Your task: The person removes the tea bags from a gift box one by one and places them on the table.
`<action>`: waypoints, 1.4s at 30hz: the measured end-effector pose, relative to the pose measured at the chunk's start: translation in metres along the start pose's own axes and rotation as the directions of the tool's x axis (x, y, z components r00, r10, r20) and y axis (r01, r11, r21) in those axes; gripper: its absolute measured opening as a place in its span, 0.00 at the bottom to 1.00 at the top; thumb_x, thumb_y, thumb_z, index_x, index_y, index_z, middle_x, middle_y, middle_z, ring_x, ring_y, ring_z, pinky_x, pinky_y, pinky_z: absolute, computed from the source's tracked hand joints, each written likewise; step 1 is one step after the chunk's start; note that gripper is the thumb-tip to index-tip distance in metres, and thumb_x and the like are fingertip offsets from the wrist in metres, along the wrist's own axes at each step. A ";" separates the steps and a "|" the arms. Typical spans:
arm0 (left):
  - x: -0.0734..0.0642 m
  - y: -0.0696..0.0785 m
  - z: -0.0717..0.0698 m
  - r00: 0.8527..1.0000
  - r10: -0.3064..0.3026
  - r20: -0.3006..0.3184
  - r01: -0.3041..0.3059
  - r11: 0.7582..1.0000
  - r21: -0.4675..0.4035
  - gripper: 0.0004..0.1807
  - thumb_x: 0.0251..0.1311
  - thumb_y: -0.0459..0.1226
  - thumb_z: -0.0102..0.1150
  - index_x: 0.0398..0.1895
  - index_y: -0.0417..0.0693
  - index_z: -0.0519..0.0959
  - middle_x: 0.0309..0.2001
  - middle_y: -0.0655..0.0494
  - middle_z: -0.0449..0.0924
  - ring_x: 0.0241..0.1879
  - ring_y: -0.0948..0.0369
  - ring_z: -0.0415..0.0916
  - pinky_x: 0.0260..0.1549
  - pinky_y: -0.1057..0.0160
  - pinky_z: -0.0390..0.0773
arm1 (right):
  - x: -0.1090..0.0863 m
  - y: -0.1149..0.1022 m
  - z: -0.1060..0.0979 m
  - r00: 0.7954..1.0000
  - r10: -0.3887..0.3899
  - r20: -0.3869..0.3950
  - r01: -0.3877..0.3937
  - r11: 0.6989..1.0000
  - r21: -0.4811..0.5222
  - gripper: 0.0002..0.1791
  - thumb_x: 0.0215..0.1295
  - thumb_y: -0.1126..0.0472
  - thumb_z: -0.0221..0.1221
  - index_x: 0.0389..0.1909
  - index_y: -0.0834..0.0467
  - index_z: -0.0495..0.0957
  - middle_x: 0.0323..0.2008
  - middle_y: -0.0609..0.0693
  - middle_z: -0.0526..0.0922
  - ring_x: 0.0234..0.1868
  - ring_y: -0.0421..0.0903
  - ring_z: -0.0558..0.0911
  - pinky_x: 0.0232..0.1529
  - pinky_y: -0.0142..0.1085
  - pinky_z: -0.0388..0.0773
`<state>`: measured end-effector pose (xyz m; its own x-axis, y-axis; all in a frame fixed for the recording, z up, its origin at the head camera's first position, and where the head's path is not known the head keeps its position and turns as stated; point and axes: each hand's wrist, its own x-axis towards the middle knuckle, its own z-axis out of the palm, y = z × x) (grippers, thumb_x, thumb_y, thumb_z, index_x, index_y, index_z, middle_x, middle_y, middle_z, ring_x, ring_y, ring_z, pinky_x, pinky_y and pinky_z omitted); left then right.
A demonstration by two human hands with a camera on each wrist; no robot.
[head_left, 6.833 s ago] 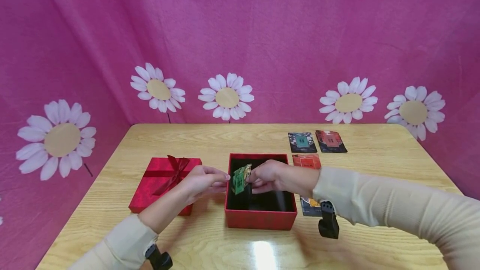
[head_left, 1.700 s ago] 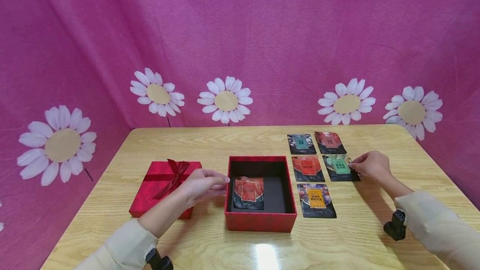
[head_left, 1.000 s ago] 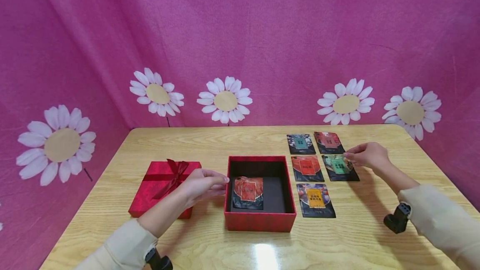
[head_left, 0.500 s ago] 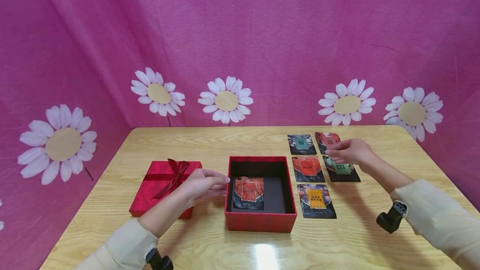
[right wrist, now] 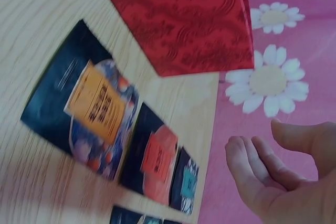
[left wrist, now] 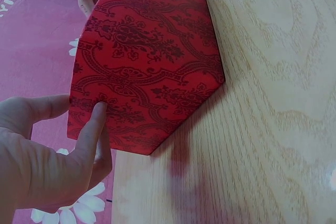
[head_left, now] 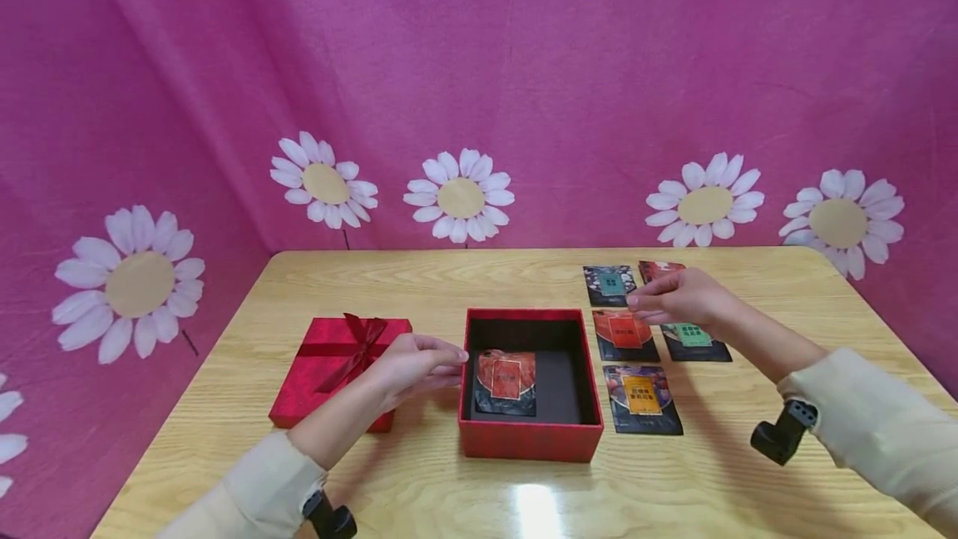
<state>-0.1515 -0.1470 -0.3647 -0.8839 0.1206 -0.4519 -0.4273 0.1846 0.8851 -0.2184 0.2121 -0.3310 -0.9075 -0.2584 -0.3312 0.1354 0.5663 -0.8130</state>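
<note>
At the left wall of an uncovered red gift box (head_left: 530, 442), my left hand (head_left: 419, 368) pinches the rim, thumb at the edge. In the left wrist view its fingers (left wrist: 94, 129) press the patterned outer wall. Inside the box lies a red-and-black sachet (head_left: 506, 383). My right hand (head_left: 684, 302) hovers over the sachets to the right, holding nothing, fingers loosely bent in the right wrist view. It partly covers a green sachet (head_left: 694, 339) and a dark red one (head_left: 659, 268). Near it lie an orange-red sachet (head_left: 623, 333) and a teal-labelled one (head_left: 609, 283).
A yellow-labelled sachet (head_left: 643, 399) lies right of the box, nearest the front. The red lid (head_left: 322, 373) with its ribbon bow (head_left: 359, 352) sits left, beside my left forearm. Behind the wooden table (head_left: 419, 281) hangs a pink cloth with daisies.
My right hand took the green sachet from the box, laid it in the right column, let go, and moved left above the sachets. My left hand has stayed at the box.
</note>
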 end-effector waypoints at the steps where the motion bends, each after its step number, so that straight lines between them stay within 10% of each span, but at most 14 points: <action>1: 0.000 0.000 0.000 1.000 0.000 0.000 0.000 1.000 0.001 0.16 0.61 0.36 0.61 0.48 0.36 0.80 0.49 0.39 0.83 0.44 0.54 0.86 0.50 0.57 0.82 | -0.001 -0.002 0.002 1.000 0.001 0.012 -0.002 1.000 0.005 0.29 0.66 0.56 0.59 0.59 0.73 0.70 0.52 0.63 0.83 0.43 0.41 0.86 0.47 0.34 0.84; 23: -0.002 0.001 0.001 1.000 -0.019 0.005 0.018 1.000 0.015 0.17 0.62 0.37 0.61 0.50 0.35 0.79 0.50 0.39 0.83 0.43 0.56 0.86 0.51 0.58 0.82 | -0.012 -0.051 0.040 0.948 0.029 0.317 -0.151 0.918 0.367 0.29 0.72 0.63 0.50 0.67 0.74 0.58 0.58 0.58 0.79 0.55 0.45 0.82 0.64 0.42 0.71; 42: 0.000 0.002 0.001 1.000 -0.006 -0.002 0.006 1.000 0.020 0.17 0.62 0.36 0.60 0.50 0.34 0.79 0.51 0.38 0.82 0.43 0.57 0.85 0.51 0.58 0.82 | -0.002 -0.086 0.089 0.931 0.215 0.294 -0.297 0.915 0.271 0.27 0.71 0.60 0.53 0.64 0.71 0.65 0.33 0.49 0.84 0.34 0.38 0.83 0.58 0.38 0.78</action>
<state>-0.1521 -0.1461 -0.3624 -0.8817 0.1176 -0.4569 -0.4287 0.2046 0.8800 -0.1929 0.0949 -0.3032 -0.6991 -0.3487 -0.6242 0.5016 0.3829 -0.7757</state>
